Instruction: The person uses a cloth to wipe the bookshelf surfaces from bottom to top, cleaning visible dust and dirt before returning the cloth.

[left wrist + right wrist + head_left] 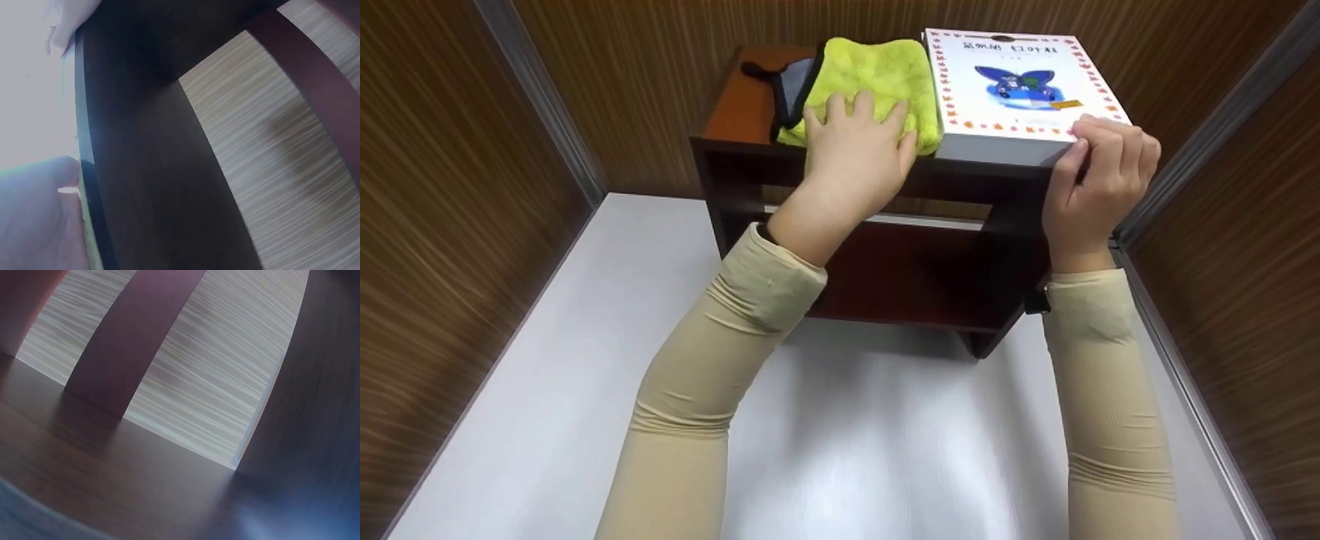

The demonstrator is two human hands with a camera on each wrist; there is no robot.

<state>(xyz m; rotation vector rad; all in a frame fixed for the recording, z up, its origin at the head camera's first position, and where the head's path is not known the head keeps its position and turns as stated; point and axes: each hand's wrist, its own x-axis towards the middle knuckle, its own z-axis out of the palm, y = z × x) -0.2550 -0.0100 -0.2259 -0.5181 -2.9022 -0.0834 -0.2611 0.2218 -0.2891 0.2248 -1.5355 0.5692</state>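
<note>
My left hand (855,161) lies palm down on a folded yellow towel (877,71), its fingers spread over the fluffy cloth. A grey underside with dark edging shows where one corner turns over at the left. Beside the towel, on the right, lies a thick white book (1012,82) with a blue butterfly and a border of red leaves. My right hand (1106,165) holds the book's near right corner, fingers curled at the cover and thumb by its front side. In the left wrist view, part of the left hand (36,219) appears washed out by glare.
Towel and book lie side by side on a small dark brown wooden stand (742,97) with a lower shelf (900,270). Wood-grain panels (450,187) enclose it at the back and both sides. Below is a pale floor (877,420). The right wrist view shows the stand's crossbar (135,337).
</note>
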